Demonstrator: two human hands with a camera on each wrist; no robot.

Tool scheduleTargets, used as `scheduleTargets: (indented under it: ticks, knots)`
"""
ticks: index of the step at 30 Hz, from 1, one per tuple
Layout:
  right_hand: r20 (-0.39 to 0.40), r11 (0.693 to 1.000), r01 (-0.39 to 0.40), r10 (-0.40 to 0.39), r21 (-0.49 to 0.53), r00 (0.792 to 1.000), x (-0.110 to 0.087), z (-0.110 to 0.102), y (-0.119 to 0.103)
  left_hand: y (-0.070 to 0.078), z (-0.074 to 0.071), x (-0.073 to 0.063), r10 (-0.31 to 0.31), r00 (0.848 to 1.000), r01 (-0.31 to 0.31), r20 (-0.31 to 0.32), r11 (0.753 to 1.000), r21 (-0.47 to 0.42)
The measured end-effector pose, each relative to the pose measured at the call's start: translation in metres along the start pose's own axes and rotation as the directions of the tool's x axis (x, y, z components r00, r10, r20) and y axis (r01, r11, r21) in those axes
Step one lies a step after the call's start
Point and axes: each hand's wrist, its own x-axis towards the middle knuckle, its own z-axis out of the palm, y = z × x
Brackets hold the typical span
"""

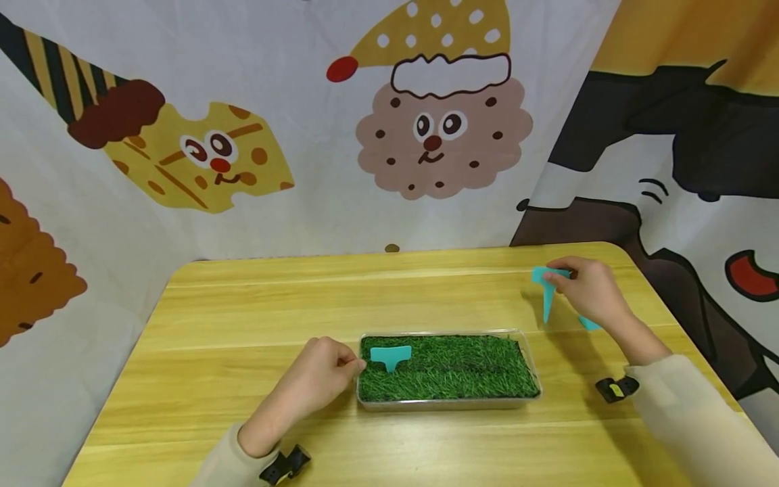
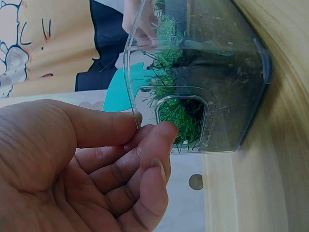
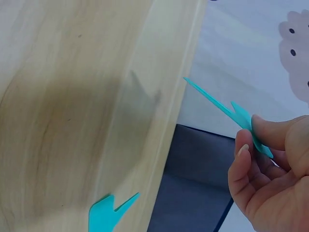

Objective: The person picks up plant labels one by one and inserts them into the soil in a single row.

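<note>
A clear plastic box (image 1: 444, 406) filled with artificial grass (image 1: 468, 368) sits on the table. One turquoise T-shaped plant label (image 1: 391, 354) stands in the grass near its left end. My left hand (image 1: 322, 372) pinches the box's left rim between thumb and index finger, as the left wrist view shows. To the right of the box and above the table, my right hand (image 1: 590, 291) holds another turquoise plant label (image 1: 548, 301) by its head, the pointed stem downward. Beneath that hand lies a third plant label (image 1: 589, 323), partly covered in the head view but plainer in the right wrist view (image 3: 102, 215).
The wooden table (image 1: 255, 297) ends at a cloth backdrop (image 1: 316, 216) printed with cartoon food figures. Its right edge runs close beside the right forearm. Black straps (image 1: 617, 389) are on both wrists.
</note>
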Motion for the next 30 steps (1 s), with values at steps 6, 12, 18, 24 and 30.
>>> scheduleTargets:
  ticks: [6,12,18,24,30]
  knots:
    - [-0.048,1.0,-0.013,0.014,0.015,0.999,-0.004,-0.005,-0.006,0.001,0.0,0.0,-0.003,1.0,0.003,-0.003,1.0,0.004]
    - [-0.092,0.999,-0.023,0.026,0.034,0.995,-0.009,-0.011,-0.012,0.002,-0.001,0.0,-0.005,1.0,0.005,-0.007,1.0,0.012]
    - [-0.143,0.994,-0.047,0.06,0.094,0.988,-0.016,-0.014,-0.019,0.002,-0.002,0.0,-0.002,1.0,0.002,-0.003,1.0,0.01]
    - [-0.22,0.987,-0.039,0.073,0.156,0.973,-0.024,-0.017,-0.026,0.002,-0.002,0.0,-0.002,1.0,0.002,0.003,1.0,0.004]
    - [-0.308,0.981,-0.02,0.08,0.193,0.948,-0.03,-0.019,-0.033,0.002,-0.003,0.0,0.002,1.0,-0.002,0.005,1.0,0.001]
